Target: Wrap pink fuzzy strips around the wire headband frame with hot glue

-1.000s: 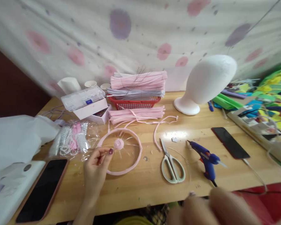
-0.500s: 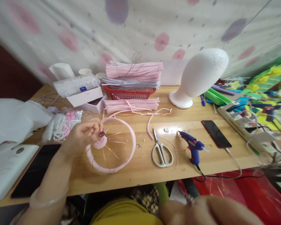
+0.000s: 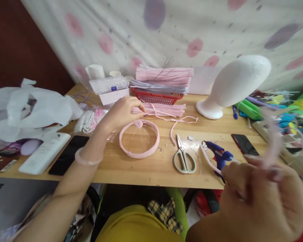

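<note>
My left hand [image 3: 122,112] reaches over the wooden table [image 3: 151,168] and pinches the far rim of a pink hoop [image 3: 138,141] with thin wire spokes and a small pink hub. The hoop is tipped up at its far side. My right hand [image 3: 262,198] is close to the camera at the lower right, fingers closed on a curved pink fuzzy band [image 3: 274,141] that arcs up from it, blurred. Pale-handled scissors [image 3: 183,158] and a blue glue gun [image 3: 217,156] lie between the two hands.
A red basket [image 3: 155,97] stacked with pink pipe cleaners, a white foam head [image 3: 234,84], a bead box [image 3: 111,88], a white bag [image 3: 30,111], two dark phones [image 3: 68,154] [image 3: 243,144] and coloured craft clutter [image 3: 290,114] at the right stand on the table.
My left hand has slid from the hoop's hub to its far rim and the hoop has shifted. My right hand has risen into view with the pink band. The camera has swung left.
</note>
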Motion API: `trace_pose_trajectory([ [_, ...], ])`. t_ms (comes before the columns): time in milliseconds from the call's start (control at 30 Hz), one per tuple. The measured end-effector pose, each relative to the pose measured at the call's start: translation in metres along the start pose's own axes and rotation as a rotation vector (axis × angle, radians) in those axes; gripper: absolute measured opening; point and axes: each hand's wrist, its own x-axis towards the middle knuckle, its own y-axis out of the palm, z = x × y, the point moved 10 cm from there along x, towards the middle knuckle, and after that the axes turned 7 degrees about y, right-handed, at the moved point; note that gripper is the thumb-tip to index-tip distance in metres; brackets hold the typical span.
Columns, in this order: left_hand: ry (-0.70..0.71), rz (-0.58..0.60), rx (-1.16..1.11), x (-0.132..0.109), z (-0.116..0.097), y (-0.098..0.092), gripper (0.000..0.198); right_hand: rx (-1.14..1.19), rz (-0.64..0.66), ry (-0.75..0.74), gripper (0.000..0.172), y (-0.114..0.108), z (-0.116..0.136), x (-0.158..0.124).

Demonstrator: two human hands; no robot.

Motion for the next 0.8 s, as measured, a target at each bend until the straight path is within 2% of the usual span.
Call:
trace_pose_trajectory([
  [33,0.047,-0.22,-0.047,-0.019,-0.009,-0.015,0.011,-0.065,-0.002,0.013,0.012,0.002,-0.005,-0.006],
  [67,0.063,-0.369,-0.121,-0.042,-0.014,-0.019,0.008,-0.127,0.029,0.024,0.008,0.007,-0.012,-0.011],
  [100,0.072,-0.43,-0.159,-0.065,-0.018,-0.014,0.004,-0.203,0.132,0.0,0.011,0.018,-0.017,-0.018],
  [167,0.027,-0.471,-0.242,-0.106,-0.018,0.008,0.017,-0.315,0.434,-0.137,0.018,0.05,-0.024,-0.037],
  [200,-0.067,-0.508,-0.359,-0.125,-0.007,0.021,0.022,-0.339,0.561,-0.214,0.021,0.063,-0.027,-0.049],
  [300,-0.271,-0.607,-0.557,-0.163,0.021,0.053,0.028,-0.334,0.721,-0.379,0.029,0.08,-0.03,-0.073],
  [433,-0.4,-0.719,-0.729,-0.18,0.049,0.074,0.031,-0.309,0.778,-0.504,0.031,0.086,-0.028,-0.092],
  [533,-0.456,-0.765,-0.893,-0.185,0.061,0.085,0.03,-0.308,0.823,-0.536,0.028,0.084,-0.031,-0.101],
  [700,-0.456,-0.708,-1.013,-0.184,0.065,0.095,0.027,-0.297,0.915,-0.487,0.031,0.082,-0.043,-0.105],
  [800,-0.442,-0.706,-0.999,-0.186,0.069,0.095,0.027,-0.33,0.919,-0.46,0.025,0.087,-0.048,-0.105],
])
